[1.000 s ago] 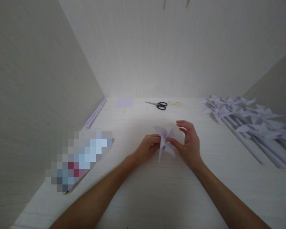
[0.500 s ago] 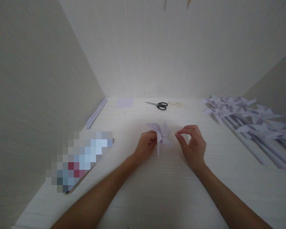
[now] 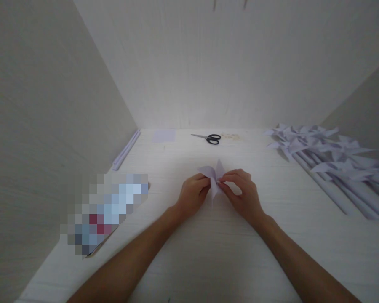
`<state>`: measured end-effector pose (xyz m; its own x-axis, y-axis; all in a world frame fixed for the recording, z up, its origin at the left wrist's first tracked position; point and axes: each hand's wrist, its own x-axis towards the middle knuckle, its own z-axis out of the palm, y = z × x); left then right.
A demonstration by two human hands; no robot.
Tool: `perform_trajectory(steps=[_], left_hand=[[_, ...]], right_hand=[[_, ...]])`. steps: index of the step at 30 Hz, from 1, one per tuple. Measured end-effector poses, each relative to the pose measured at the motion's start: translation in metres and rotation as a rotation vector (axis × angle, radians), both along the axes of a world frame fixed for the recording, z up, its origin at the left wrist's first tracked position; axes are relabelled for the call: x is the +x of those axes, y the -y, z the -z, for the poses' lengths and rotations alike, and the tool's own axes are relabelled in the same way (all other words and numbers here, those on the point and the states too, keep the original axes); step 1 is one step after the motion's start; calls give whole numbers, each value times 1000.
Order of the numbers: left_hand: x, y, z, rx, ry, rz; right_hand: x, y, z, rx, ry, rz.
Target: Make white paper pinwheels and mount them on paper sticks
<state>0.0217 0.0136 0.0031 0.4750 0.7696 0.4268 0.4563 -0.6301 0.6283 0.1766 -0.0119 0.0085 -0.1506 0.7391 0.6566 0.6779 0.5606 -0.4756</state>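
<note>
A pale lilac paper pinwheel (image 3: 213,185) with pointed, curled blades is held just above the table, in front of me. My left hand (image 3: 194,193) grips it from the left, its fingertips partly hidden behind a blade. At the pinwheel's centre, the thumb and forefinger of my right hand (image 3: 241,191) are pinched together from the right. Any small piece between those fingertips is too small to make out.
Black-handled scissors (image 3: 213,139) lie at the back, beside a lilac paper square (image 3: 164,135) and small brownish bits (image 3: 232,136). Rolled paper sticks (image 3: 126,149) lie at left, near a blurred-out object (image 3: 113,214). Finished pinwheels on sticks (image 3: 322,147) are piled at right.
My right hand has moved left, from beside the pinwheel to its centre, where its fingertips now touch. My left hand keeps hold of the pinwheel in nearly the same place.
</note>
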Motion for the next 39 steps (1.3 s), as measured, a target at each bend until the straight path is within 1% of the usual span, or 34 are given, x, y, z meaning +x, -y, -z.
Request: perform_trajectory(steps=[6, 16, 23, 27, 29, 32, 35, 37, 39], left_hand=[[1, 0, 1, 56, -14, 42], [1, 2, 1, 94, -76, 45], [1, 2, 1, 106, -80, 58], [2, 1, 3, 77, -96, 30], [2, 0, 3, 94, -115, 1], [3, 1, 3, 172, -150, -64], [3, 4, 3, 251, -185, -112], [3, 5, 2, 294, -193, -125], [3, 7, 1, 325, -191, -131]], right_hand=[[0, -1, -1, -46, -15, -1], [-4, -2, -1, -103, -12, 42], [-6, -4, 2, -141, -28, 27], [-5, -5, 3, -144, -39, 31], [-4, -5, 2, -150, -67, 35], [-2, -4, 0, -170, -143, 22], [-2, -2, -2, -198, -205, -31], [-4, 0, -2, -216, -211, -50], [-7, 1, -2, -226, -201, -38]])
